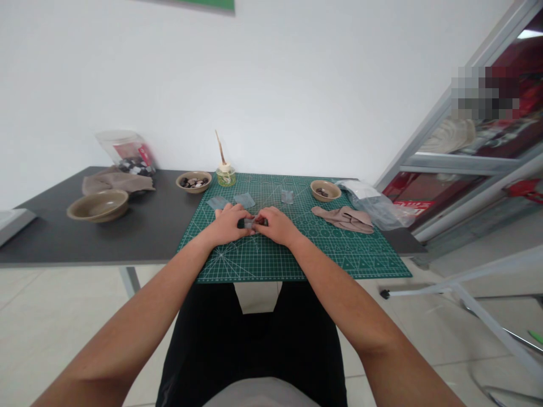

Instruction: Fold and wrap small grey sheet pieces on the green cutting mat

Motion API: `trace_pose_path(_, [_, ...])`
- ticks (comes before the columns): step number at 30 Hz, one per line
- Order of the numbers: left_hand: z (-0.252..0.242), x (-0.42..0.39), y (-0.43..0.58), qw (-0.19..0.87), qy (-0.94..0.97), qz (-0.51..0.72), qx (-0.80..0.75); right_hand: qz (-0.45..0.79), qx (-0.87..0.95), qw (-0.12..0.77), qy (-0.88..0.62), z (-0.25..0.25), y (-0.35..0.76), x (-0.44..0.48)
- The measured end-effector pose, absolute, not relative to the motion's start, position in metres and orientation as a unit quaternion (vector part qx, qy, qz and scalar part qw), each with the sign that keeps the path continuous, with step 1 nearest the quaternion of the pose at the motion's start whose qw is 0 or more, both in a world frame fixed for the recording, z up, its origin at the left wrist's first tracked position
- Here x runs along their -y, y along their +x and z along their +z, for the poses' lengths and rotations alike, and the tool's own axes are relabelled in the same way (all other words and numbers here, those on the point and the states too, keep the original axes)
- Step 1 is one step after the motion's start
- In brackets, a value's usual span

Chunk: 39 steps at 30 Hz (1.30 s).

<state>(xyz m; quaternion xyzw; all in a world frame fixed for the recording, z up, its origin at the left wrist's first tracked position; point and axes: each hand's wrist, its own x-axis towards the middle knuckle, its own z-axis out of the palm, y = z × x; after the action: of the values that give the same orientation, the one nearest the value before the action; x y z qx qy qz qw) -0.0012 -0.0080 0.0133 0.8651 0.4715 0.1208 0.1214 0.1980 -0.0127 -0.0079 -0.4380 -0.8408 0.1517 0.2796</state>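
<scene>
My left hand (228, 223) and my right hand (275, 224) rest on the green cutting mat (297, 254), fingertips meeting. Both pinch a small grey piece (250, 223), maybe a little plastic bag with something dark in it; it is too small to name. Just beyond my hands lie two small clear bags (217, 202) (245, 199) and a third (287, 196), flat on the mat.
A dark table (139, 237) holds an empty tan bowl (98, 205), a bowl of dark stones (194, 182), a small bowl (325, 190), a glass bottle with a stick (225, 174), beige cloths (344, 219) (115, 181), plastic wrap (375, 204) and a plastic jar (127, 151). Metal frames stand right.
</scene>
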Motion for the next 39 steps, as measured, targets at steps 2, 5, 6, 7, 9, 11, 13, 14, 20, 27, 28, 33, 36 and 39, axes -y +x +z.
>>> trace_pose_path(2, [0.0138,0.0083,-0.0007,0.121,0.864,0.118,-0.474,0.137,0.828,0.281,-0.465,-0.0076,0.1977,0.0129])
trace_pose_path(5, [0.0135,0.0081,-0.0009,0.119,0.863,0.114,-0.477,0.108,0.804,0.281,-0.513,-0.0069,0.1971,0.0137])
trace_pose_path(6, [0.0131,0.0078,-0.0011,0.118,0.864,0.113,-0.477,0.104,0.801,0.281,-0.519,-0.0068,0.1970,0.0140])
trace_pose_path(7, [0.0127,0.0074,-0.0014,0.117,0.864,0.114,-0.475,0.104,0.801,0.281,-0.518,-0.0069,0.1970,0.0140])
trace_pose_path(9, [0.0118,0.0067,-0.0019,0.115,0.866,0.115,-0.473,0.113,0.809,0.281,-0.505,-0.0076,0.1975,0.0136])
trace_pose_path(11, [0.0111,0.0063,-0.0022,0.115,0.866,0.115,-0.473,0.129,0.820,0.280,-0.482,-0.0087,0.1983,0.0126])
trace_pose_path(13, [0.0110,0.0063,-0.0022,0.116,0.866,0.114,-0.473,0.142,0.833,0.281,-0.456,-0.0097,0.1991,0.0114])
trace_pose_path(14, [0.0110,0.0063,-0.0022,0.116,0.866,0.114,-0.473,0.144,0.837,0.282,-0.446,-0.0100,0.1993,0.0109])
trace_pose_path(20, [0.0114,0.0067,-0.0016,0.118,0.864,0.114,-0.476,0.123,0.804,0.290,-0.504,-0.0081,0.1981,0.0107])
trace_pose_path(27, [0.0115,0.0063,-0.0022,0.113,0.867,0.116,-0.471,0.141,0.831,0.288,-0.455,-0.0083,0.1994,0.0112])
trace_pose_path(28, [0.0115,0.0064,-0.0022,0.112,0.867,0.116,-0.471,0.147,0.838,0.288,-0.440,-0.0086,0.1997,0.0109])
trace_pose_path(33, [0.0130,0.0083,-0.0012,0.119,0.864,0.118,-0.475,0.140,0.816,0.294,-0.477,-0.0090,0.1989,0.0102])
trace_pose_path(36, [0.0140,0.0090,-0.0006,0.121,0.863,0.115,-0.477,0.128,0.799,0.294,-0.509,-0.0086,0.1982,0.0106])
trace_pose_path(39, [0.0135,0.0085,-0.0006,0.117,0.864,0.113,-0.477,0.136,0.818,0.295,-0.475,-0.0091,0.1989,0.0107])
